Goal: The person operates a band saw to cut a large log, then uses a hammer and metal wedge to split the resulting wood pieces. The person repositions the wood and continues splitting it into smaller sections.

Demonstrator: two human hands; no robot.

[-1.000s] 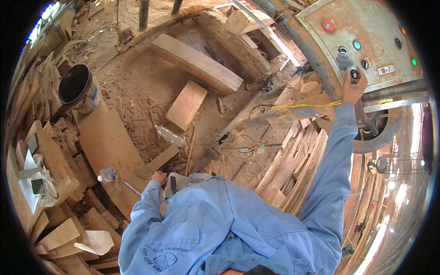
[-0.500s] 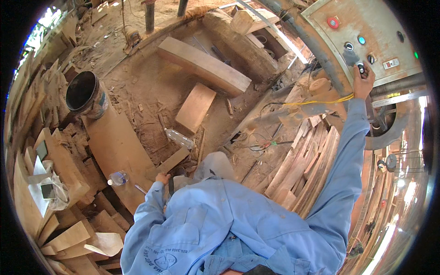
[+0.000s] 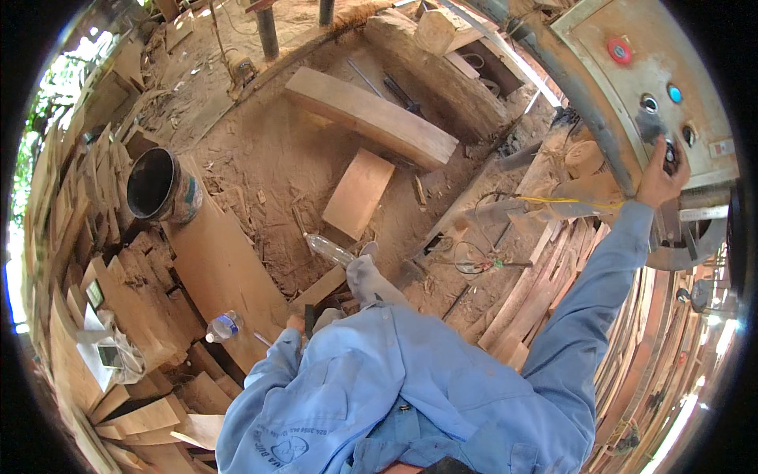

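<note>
At the far right, my right hand (image 3: pixel 663 175) has its fingers closed around a black rotary knob (image 3: pixel 670 156) on a worn metal control panel (image 3: pixel 647 75). Above the knob, the panel carries a red push button (image 3: pixel 619 50), a blue button (image 3: pixel 674 93) and other switches. My left hand (image 3: pixel 295 322) is low beside my leg, close to the end of a short board (image 3: pixel 320 287). Its fingers are too small and partly hidden to read. A clear bottle with a blue label (image 3: pixel 224 326) lies on a wide plank (image 3: pixel 217 257) to its left.
A black bucket (image 3: pixel 162 186) stands at the plank's far end. Ahead lie a long timber beam (image 3: pixel 371 118), a wooden block (image 3: pixel 359 193) and a clear bottle (image 3: pixel 328 249). Stacked boards (image 3: pixel 537 292) run along my right; a yellow cable (image 3: pixel 568 201) crosses below the panel.
The view has shifted, so the surroundings sit further right and lower. My leg now reaches further forward, its foot close to the bottle. My right hand stays on the knob.
</note>
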